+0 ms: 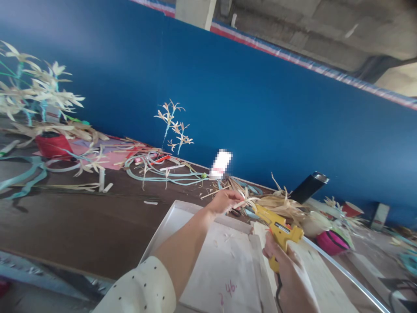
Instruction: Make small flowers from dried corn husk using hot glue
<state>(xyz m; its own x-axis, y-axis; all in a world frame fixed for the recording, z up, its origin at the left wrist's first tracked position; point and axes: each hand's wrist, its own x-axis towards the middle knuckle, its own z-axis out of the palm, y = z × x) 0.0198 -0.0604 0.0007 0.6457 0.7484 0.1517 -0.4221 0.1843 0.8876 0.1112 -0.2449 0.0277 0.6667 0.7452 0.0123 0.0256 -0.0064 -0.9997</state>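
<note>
Two hands are at work, each closed on one thing. The left hand (227, 201) has thumb and fingers pinched together on one pale husk flower (248, 200), its petals splayed out past the fingertips. The right hand (286, 258) is wrapped around the handle of one yellow glue gun (280, 229); its nozzle points at the flower, though I cannot tell whether the two touch. One translucent glue stick (345, 266) runs out of the gun's rear, past the right wrist.

Under the left forearm lies one white cardboard tray (224, 256), marked "46." in red. Just beyond the gun's nozzle is one heap of dried husks (276, 203), its strips too tangled to count. Behind that heap leans one black bottle (308, 188). Right of the right hand are one magenta pouch (332, 242) and, farther off, one red cup (352, 209).

Beyond the left hand and to its left, two flower stems (168, 116) stand upright; well left sits one red container (54, 146).
</note>
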